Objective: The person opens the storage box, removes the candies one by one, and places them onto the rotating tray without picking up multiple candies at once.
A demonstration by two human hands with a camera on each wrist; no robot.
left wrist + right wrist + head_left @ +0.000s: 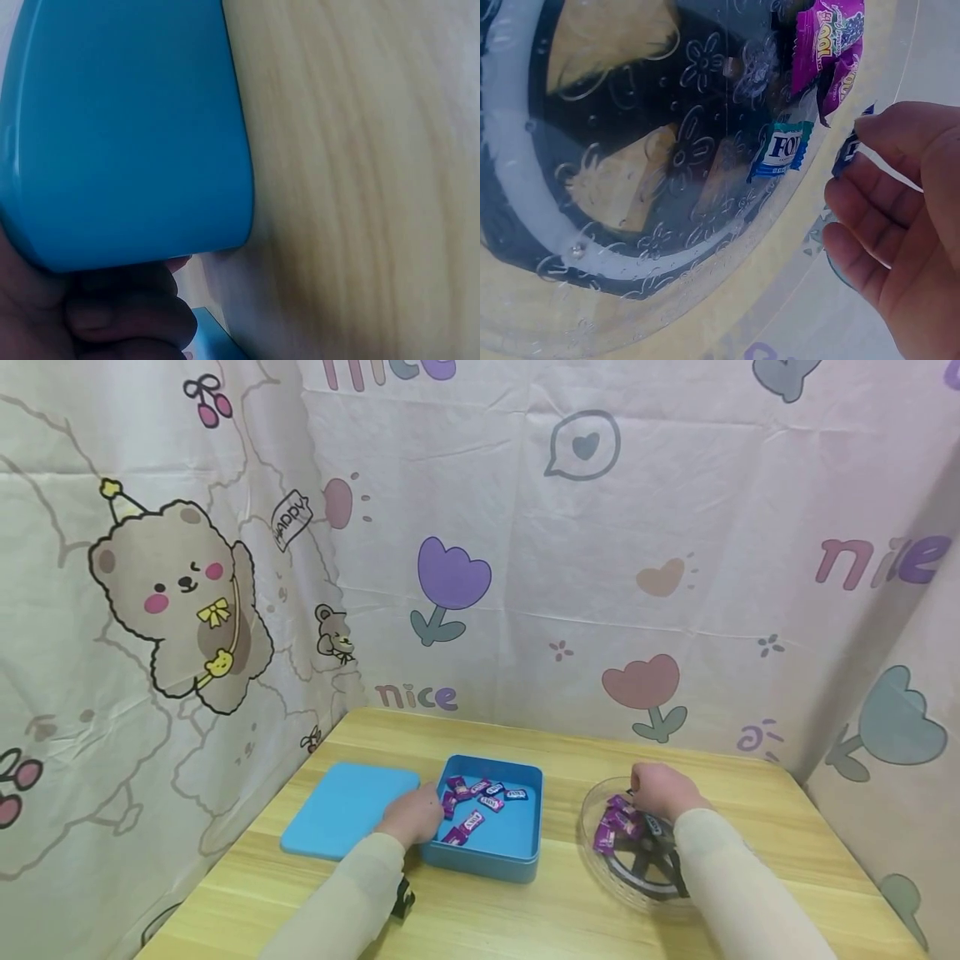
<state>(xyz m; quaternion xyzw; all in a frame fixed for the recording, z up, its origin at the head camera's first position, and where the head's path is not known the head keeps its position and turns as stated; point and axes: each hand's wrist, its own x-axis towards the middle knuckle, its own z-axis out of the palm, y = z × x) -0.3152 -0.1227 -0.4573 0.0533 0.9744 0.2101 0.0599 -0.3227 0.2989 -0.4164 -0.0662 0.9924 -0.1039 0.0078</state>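
Note:
My left hand point(415, 814) grips the left wall of an open blue box point(480, 864), its fingers curled against the outside in the left wrist view. Several purple and dark blue wrapped candies point(472, 821) lie scattered in the box. On the right, my right hand point(663, 789) is at the far rim of a clear bowl point(592, 852). Between thumb and fingertips it pinches a dark blue wrapped candy point(847, 150), partly hidden by the fingers. Purple candies point(829, 45) and a blue-green one point(780, 150) lie inside the bowl.
A flat blue lid point(330, 814) lies left of the box on the wooden table point(510, 918). Under the clear bowl's surface shows a dark, wheel-like shape point(647, 864). Patterned curtains point(525, 527) hang behind the table and at both sides.

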